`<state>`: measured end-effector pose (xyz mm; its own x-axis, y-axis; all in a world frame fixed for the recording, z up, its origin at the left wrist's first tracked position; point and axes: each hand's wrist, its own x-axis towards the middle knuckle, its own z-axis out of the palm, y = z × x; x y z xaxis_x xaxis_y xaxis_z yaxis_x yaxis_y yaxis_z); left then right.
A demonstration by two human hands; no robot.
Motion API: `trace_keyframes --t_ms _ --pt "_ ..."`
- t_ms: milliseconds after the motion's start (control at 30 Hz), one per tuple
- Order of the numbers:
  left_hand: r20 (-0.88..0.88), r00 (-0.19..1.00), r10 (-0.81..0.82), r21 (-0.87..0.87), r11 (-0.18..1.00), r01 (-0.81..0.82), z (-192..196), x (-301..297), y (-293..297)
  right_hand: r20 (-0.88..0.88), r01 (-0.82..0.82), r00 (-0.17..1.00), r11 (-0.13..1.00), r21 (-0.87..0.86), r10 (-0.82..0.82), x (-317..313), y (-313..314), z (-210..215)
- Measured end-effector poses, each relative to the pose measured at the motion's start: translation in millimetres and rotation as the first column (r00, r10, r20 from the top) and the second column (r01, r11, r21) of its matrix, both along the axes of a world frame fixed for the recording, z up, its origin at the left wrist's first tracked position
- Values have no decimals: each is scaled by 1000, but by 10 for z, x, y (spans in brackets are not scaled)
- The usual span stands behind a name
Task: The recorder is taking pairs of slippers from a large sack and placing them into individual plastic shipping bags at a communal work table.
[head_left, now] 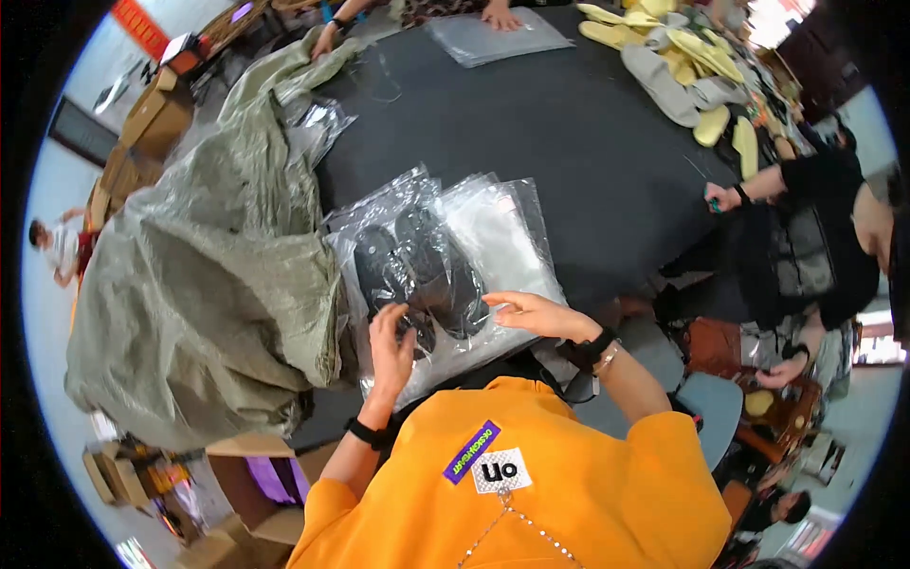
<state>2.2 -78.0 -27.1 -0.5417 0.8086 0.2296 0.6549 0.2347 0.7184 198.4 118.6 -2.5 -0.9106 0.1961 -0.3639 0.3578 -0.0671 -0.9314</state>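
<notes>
Dark insoles (pixel 422 275), bagged in clear plastic, sit on top of the bag stack (pixel 493 237) right at our edge of the black table (pixel 588 123). Their long axis runs away from us, tipped a little to the left, so the near ends point back at our hands.

Our left hand (pixel 391 346) rests on the near-left corner of that top bag, fingers curled down onto the plastic. It looks like pressing more than pinching, though we can't really tell if a fold is caught under the fingertips. Our right hand (pixel 536 313) is just to the right of the insoles, palm down, fingers stretched leftward over the bag, flat and open, holding nothing. So the insoles lie between the two hands, slightly ahead of both, and the left one is nearer, actually touching.

Further out, to the left of the left hand, there's a big crumpled green sack (pixel 209 247). Far across the table sits a heap of yellow insoles (pixel 682 47), and other people's hands work another flat bag (pixel 493 38) at the far edge.
</notes>
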Motion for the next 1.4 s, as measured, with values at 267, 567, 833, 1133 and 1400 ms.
trace_keyframes --t_ms 267,567,833,1133,1400 --pt "467 736 491 -59 847 -528 -578 -137 64 323 204 931 977 -67 -172 -267 488 -649" --pt "577 616 536 -176 818 -548 -370 -254 323 267 204 959 883 -422 -94 -517 519 -917" --pt "794 585 166 -209 978 7 -193 -118 287 181 661 740 650 -377 -648 -289 1084 -752" --pt "39 953 301 34 953 -302 -128 -1044 1093 395 586 769 801 -121 -503 160 807 -659" --pt "575 818 18 -94 995 45 49 -873 1234 27 750 630 599 -281 -776 103 1089 -747"
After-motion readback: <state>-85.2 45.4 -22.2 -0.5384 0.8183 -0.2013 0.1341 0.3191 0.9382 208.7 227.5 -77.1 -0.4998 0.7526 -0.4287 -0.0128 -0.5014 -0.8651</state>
